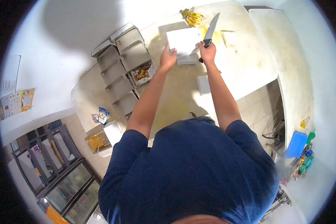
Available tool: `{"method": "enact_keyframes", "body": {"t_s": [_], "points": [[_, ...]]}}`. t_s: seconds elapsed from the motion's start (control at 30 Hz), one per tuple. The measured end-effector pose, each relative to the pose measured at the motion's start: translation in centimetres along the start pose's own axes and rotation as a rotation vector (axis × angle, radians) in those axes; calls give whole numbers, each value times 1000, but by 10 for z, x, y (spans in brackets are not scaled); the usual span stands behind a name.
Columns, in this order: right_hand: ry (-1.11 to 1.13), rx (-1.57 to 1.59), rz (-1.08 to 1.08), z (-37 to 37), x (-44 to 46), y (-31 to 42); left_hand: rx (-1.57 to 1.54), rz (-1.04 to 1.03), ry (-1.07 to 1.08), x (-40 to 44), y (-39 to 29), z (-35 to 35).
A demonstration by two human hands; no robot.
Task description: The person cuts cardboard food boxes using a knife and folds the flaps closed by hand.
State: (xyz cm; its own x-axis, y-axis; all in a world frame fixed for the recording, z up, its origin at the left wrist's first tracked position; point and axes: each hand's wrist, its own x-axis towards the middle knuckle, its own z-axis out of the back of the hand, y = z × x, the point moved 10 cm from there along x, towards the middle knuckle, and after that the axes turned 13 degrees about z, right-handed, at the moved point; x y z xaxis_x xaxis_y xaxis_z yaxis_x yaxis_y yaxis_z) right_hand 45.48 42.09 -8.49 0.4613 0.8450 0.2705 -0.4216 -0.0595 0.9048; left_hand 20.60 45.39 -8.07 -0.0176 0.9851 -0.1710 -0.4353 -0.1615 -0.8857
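My right hand [208,52] is closed around the black handle of a large kitchen knife [212,27], its broad blade pointing up and away from me. The fingers of this hand also come close to the right edge of a white box [183,38]; whether they touch it, I cannot tell. My left hand [168,57] grips that box by its left edge. Its flat upper face looks bright and plain. A second white piece [187,59] shows just below it, perhaps part of the same box. A bunch of bananas [191,17] lies beyond the box.
Several open cardboard boxes [134,56] stand in rows at the left; one contains browned food [142,72]. Another white box [203,85] lies by my right forearm. Yellow stains mark the table [250,52]. A container of yellow food [98,142] is at lower left.
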Motion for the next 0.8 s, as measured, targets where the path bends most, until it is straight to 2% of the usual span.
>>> {"method": "enact_keyframes", "body": {"t_s": [0.03,0.07,0.17,0.23,0.3,0.33,0.4,0.5,0.6,0.7,0.8], "points": [[67,-4,-90,-7,-2,-14,3,94,31,-7,-9,6],[7,68,-69,-5,-3,-23,1,186,61,-14,-10,8],[-184,281,-30,1,-8,-57,-104,376,-70,-9,57,38],[-187,279,-97,21,-21,-41,366,289,-87,-26,78,60],[-189,58,55,44,-33,-46,871,-29,-171,-63,56,77],[-133,17,-42,52,-43,-54,862,-11,-161,-70,74,84],[-25,-157,-72,69,-58,-71,838,30,-147,-82,127,92],[55,-233,-75,98,-78,-97,815,38,-76,-89,161,95],[123,-234,-12,129,-88,-89,795,-41,-44,-92,152,92],[152,-352,-38,151,-102,-94,873,-53,-2,-97,148,78],[183,-199,-167,152,-124,-109,898,-128,10,-114,145,59]]}}
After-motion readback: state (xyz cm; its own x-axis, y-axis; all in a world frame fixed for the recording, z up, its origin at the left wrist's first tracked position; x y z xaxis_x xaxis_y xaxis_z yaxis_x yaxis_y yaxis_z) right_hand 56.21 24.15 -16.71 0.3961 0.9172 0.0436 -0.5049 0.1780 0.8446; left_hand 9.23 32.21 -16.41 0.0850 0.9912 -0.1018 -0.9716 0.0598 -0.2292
